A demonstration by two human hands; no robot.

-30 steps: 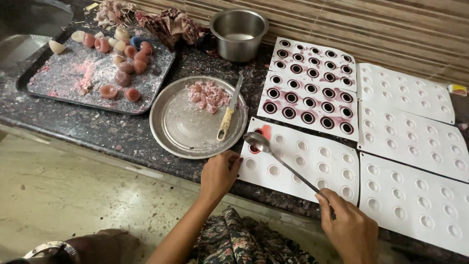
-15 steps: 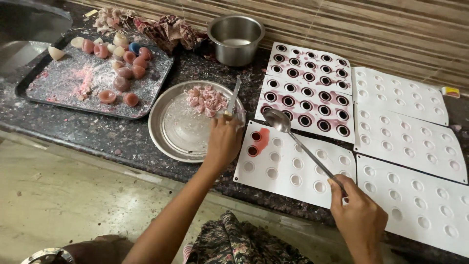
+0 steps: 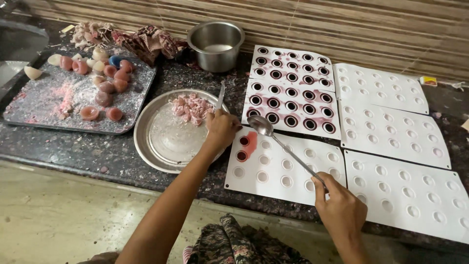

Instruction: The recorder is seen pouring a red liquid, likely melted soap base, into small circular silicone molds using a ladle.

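1. Two bare hands over a dark speckled stone counter, with a striped brown wall behind its far edge and a pale floor below its near edge.
2. Left hand closed on the handle of a knife, blade pointing toward the far edge, over the right rim of a round steel plate.
3. Small heap of pink chopped pieces on the far part of that plate.
4. Right hand near the front edge, gripping the end of a long steel spoon, its bowl above the far left corner of a white mould.
5. Two hollows at that corner filled dark red, with a red smear beside them; the other hollows white.
6. Two filled moulds beyond it, every hollow dark, ringed with reddish stains.
7. Three more white moulds in a column toward the right edge.
8. Steel pot against the wall.
9. Dark tray at the far left, dusted with flakes and carrying pink and cream rounded lumps.
10. Patterned fabric at the bottom, below the counter's near edge.
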